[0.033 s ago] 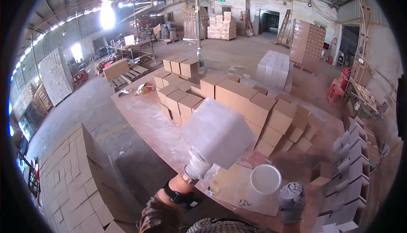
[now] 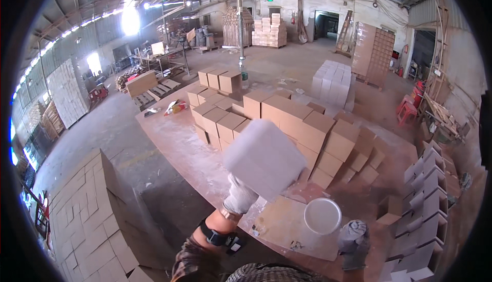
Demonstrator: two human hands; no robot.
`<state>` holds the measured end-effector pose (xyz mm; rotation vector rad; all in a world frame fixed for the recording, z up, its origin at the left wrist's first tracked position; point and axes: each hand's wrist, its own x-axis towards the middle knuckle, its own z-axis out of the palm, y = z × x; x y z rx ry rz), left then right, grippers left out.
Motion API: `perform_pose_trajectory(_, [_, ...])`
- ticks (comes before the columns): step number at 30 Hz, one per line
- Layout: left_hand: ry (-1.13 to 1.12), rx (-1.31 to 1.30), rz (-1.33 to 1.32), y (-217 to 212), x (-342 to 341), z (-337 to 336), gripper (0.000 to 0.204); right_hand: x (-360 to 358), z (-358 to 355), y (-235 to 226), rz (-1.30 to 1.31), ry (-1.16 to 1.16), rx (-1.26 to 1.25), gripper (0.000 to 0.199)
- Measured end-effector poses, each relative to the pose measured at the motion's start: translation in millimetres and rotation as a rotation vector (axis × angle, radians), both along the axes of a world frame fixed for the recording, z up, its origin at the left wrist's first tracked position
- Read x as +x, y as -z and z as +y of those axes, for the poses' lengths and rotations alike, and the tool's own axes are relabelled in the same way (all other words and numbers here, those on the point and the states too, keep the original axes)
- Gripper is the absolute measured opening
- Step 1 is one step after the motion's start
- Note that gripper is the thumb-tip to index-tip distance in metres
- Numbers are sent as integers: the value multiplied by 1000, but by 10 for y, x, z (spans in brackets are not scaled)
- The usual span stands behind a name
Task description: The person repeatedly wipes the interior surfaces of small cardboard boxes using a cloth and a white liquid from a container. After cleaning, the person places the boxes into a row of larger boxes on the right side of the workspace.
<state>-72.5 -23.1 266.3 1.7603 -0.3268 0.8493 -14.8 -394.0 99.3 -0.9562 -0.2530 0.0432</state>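
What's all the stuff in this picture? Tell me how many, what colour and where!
Table: one, reddish brown and dusty, in the middle
White box: one, whitish, held over the table
Brown boxes: many, brown, piled on the table
Board: one, light brown, at the table's near edge
Tub: one, white, at the board's right side
Open box: one, brown, right of the tub
Row of boxes: several, greyish white, far right
White stack: one, white, beyond the brown boxes
Cardboard pile: one, tan, lower left
Stools: count unclear, red, right side
Pole: one, grey, behind the table
Farther back: too tiny to list
Left hand: one, white glove, holding the white box
Right hand: one, greyish glove, near the tub
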Motion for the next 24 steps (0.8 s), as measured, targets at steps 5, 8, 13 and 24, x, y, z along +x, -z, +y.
perform_pose_trajectory(5, [-154,132,178,129,30,0,42,-53,34,-102,45,-175,280,32])
perform_pose_trajectory(8, [-237,317,284,310,73,-120,41,-72,-27,-98,94,-101,260,29])
perform_pose_trajectory(13, [-299,391,321,447,147,-456,40,-209,-82,-288,26,-7,132,34])
perform_pose_trajectory(24, [-309,802,139,398,485,-930,39,56,-628,149,243,-122,409,43])
